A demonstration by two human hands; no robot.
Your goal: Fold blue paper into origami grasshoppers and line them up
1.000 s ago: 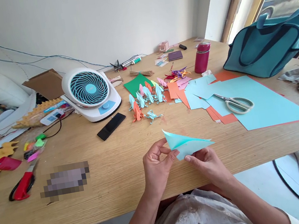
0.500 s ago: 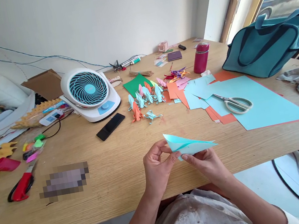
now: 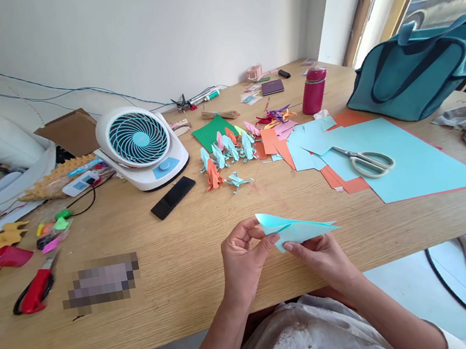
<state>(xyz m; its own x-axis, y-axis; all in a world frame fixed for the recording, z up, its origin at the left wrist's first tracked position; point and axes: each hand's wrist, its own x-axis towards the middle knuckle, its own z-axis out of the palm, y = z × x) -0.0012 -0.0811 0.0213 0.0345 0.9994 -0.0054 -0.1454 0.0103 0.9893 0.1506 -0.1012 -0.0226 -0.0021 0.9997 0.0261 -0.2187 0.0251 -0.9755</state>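
In the head view, the folded light-blue paper [image 3: 301, 231] is held above the worktop [image 3: 169, 300] near its front edge, pinched by the left hand [image 3: 245, 258] toward the left end and by the right hand [image 3: 324, 253] along the lower edge. Being light, thin and probably easily creased, it is best gripped gently by layered edges. Its long axis is laid left to right, narrow tip pointed right and slightly down.

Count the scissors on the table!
2. White-handled scissors lie on the big light-blue paper sheet at right; red-and-black-handled scissors lie on the table at far left. More may be hidden.
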